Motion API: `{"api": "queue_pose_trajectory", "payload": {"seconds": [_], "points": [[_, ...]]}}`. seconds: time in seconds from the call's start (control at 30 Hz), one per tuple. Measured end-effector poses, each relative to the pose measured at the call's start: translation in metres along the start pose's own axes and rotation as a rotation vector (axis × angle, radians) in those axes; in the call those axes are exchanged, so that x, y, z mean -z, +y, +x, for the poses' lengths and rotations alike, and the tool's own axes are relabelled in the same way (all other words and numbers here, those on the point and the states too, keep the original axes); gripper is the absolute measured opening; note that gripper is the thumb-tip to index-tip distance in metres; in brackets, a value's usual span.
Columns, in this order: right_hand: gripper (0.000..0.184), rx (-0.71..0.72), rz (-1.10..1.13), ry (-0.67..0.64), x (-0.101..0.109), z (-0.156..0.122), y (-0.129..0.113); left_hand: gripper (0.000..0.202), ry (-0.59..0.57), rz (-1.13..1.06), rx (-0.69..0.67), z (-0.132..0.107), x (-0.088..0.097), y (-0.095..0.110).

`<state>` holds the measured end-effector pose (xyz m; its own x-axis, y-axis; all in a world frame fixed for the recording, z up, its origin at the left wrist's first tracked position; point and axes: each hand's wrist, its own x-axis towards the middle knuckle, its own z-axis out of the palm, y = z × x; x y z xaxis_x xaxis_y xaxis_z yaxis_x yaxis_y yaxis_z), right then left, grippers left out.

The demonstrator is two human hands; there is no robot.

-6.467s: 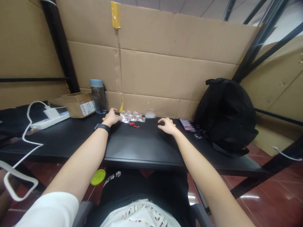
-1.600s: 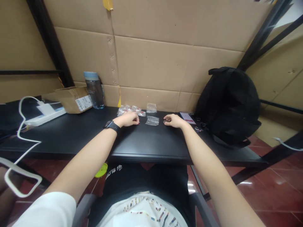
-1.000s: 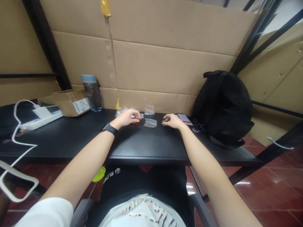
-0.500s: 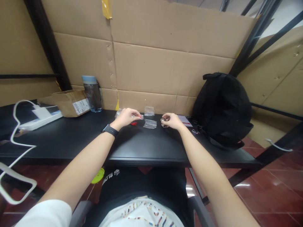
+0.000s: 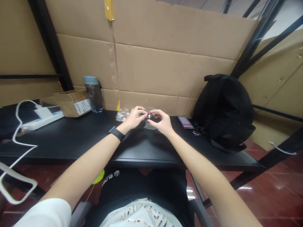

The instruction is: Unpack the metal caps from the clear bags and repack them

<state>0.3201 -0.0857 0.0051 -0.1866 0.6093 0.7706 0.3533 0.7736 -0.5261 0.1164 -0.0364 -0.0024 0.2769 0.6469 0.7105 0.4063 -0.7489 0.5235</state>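
Amid packets [image 5: 122, 116], bottle [image 5: 93, 98] and backpack [image 5: 223, 113], round object [image 5: 149, 116] in right hand's [image 5: 163, 121] pinch, left hand's [image 5: 134, 119] grip unclear

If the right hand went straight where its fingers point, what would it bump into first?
Probably the left hand, right beside the small dark round piece that the right hand holds. Depth is unclear; both hands may be touching it.
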Motion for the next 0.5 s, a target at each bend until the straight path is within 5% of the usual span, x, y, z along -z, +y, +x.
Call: {"api": "queue_pose_trajectory", "payload": {"seconds": [0.5], "points": [[0.039,0.064,0.041,-0.006,0.003,-0.002,-0.008,0.021,-0.057,-0.001,-0.044,-0.003,0.003,0.017]]}}
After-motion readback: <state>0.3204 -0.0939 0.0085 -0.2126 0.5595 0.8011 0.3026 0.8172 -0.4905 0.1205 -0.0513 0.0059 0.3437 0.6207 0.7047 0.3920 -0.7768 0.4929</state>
